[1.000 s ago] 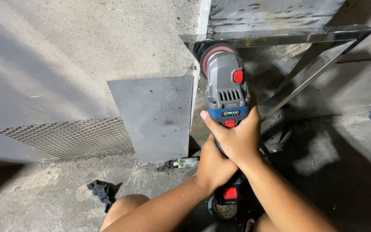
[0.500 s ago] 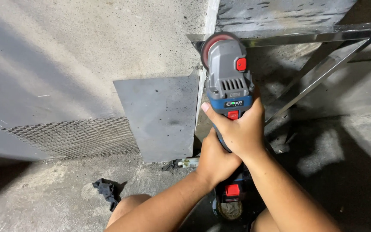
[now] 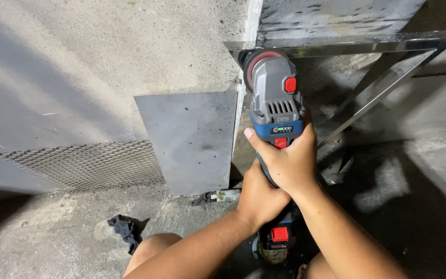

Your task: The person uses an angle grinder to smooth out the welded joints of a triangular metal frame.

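We held one cordless angle grinder with both hands, its long axis running from six o'clock to twelve. Our right hand had its fingers wrapped tight round the body; our left hand, at seven o'clock from it, clasped the handle. The disc sat at twelve o'clock from the fingers, against one shiny metal frame. One grey steel plate and one mesh sheet lay at nine o'clock.

The head camera is looking steeply down from above, close over the forearms. It is facing forward past the grinder toward the metal frame leaning at the concrete wall, floor filling the lower edge.
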